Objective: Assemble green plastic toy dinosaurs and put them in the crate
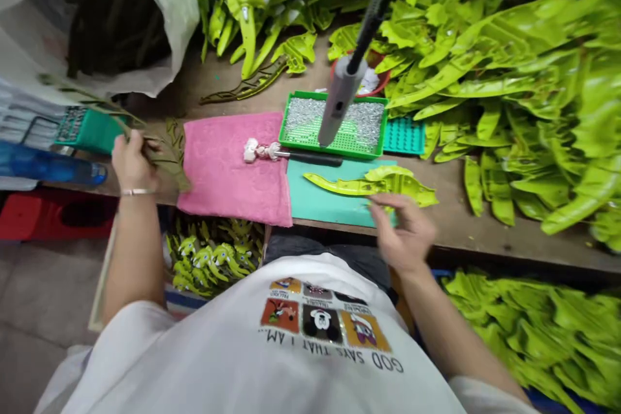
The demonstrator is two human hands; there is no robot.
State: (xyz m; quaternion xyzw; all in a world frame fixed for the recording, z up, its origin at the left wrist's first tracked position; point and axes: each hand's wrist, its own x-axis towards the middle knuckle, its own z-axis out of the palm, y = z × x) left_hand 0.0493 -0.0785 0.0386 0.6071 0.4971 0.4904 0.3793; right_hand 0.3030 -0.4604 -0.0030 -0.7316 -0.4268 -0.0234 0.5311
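Observation:
My left hand (133, 162) is closed around thin dark olive plastic pieces (167, 155) at the left of the bench. They stick out on both sides of it, some blurred by motion. A lime-green toy dragon half (388, 182) lies hollow side up on a teal mat (323, 200). At its lower edge, my right hand (405, 229) has thumb and forefinger drawn together on the plastic. A pink cloth (233, 168) lies between the hands. An electric screwdriver (337, 100) hangs over a green tray (332, 152) of small silver screws.
Lime-green parts (514, 77) are heaped at the right, with more below the bench edge (543, 330). A white sack (179, 19) stands back left, near a blue bottle (53, 165). A black-handled tool (315, 158) lies below the tray. Finished-looking heads (208, 259) fill a bin below.

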